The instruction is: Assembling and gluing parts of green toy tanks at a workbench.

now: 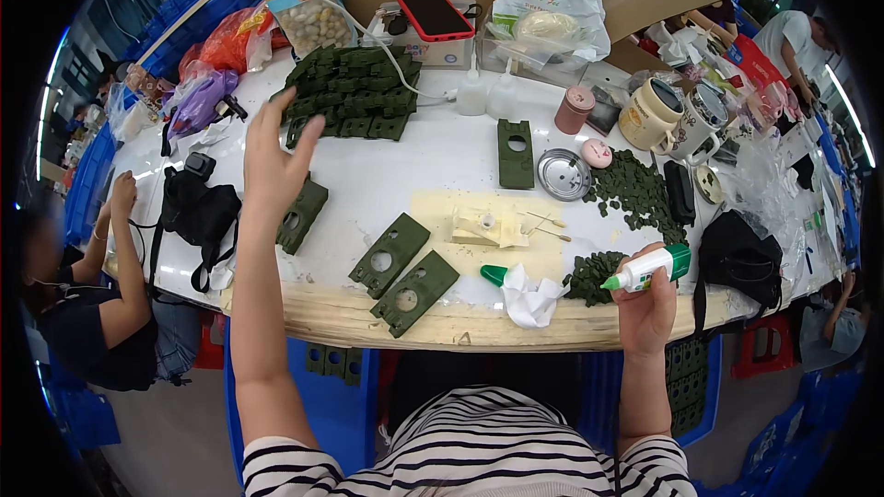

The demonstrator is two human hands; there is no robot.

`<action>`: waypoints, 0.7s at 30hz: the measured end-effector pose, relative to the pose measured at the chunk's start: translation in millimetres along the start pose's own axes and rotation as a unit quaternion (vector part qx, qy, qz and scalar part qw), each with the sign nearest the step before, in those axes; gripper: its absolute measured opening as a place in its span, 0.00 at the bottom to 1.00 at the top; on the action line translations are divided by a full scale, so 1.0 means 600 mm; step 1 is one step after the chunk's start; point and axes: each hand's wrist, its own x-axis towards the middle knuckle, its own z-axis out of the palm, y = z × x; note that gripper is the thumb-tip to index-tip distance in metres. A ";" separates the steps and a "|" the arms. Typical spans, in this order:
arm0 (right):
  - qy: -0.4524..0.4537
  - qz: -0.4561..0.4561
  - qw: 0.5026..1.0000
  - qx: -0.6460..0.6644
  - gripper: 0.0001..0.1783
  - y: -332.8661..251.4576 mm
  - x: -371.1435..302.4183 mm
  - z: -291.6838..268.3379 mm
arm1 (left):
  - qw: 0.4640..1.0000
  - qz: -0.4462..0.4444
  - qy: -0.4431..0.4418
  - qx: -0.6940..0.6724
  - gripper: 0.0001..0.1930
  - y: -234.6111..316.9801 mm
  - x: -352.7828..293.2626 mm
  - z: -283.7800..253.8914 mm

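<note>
The right hand [647, 306] is clamped around a small white glue bottle [645, 268] with a green nozzle and green base, held sideways with the nozzle pointing left, at the near edge of the desk [405, 175]. The left hand [273, 158] is raised above the desk with fingers spread apart and empty, hovering over a dark green flat plate [301, 214] that has a round hole in it.

Taking the glue bottle as landmark: just left of it and touching the desk lies a heap of small dark green pieces [592, 274]; further left sits a crumpled white tissue [529, 296] with a green cap [494, 274] beside it. Beyond that, well to the left, two more green plates [402, 274] with holes lie side by side near the desk edge. Up and left of the bottle a cream-coloured block [488, 226] rests on a pale sheet, with thin sticks beside it. Straight above the bottle a larger spread of green pieces [637, 189] lies by a round metal lid [564, 174] and a pink round object [597, 154]. Far up and left, a stack of green plates [354, 92] stands at the back of the desk, near a red-cased phone [434, 15]. Right of the bottle lies a black bag [741, 258].

At the far left, another person's arm [124, 248] rests by the desk edge.
</note>
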 end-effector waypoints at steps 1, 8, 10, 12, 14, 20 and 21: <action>-0.014 0.002 1.000 0.000 0.16 0.003 -0.001 0.003 | 0.999 0.009 0.031 -0.024 0.25 -0.007 0.047 0.008; -0.053 -0.044 0.996 -0.050 0.18 0.001 -0.008 0.009 | 0.963 -0.015 -0.212 0.167 0.29 0.047 0.187 0.119; -0.054 -0.044 0.996 -0.057 0.18 0.000 -0.008 0.001 | 0.954 0.017 -0.180 0.238 0.31 0.042 0.182 0.136; -0.046 -0.038 0.996 -0.059 0.18 0.003 -0.006 -0.005 | 0.958 0.020 -0.164 0.233 0.33 0.042 0.175 0.140; -0.036 -0.032 0.997 -0.063 0.18 0.008 -0.006 -0.011 | 0.968 0.038 -0.107 0.224 0.34 0.044 0.156 0.146; -0.021 -0.018 0.999 -0.039 0.18 0.025 -0.010 -0.004 | 0.967 0.095 -0.032 0.234 0.33 0.067 0.131 0.139; -0.016 -0.015 0.999 -0.031 0.18 0.026 -0.010 -0.005 | 0.965 0.088 -0.042 0.245 0.34 0.071 0.136 0.141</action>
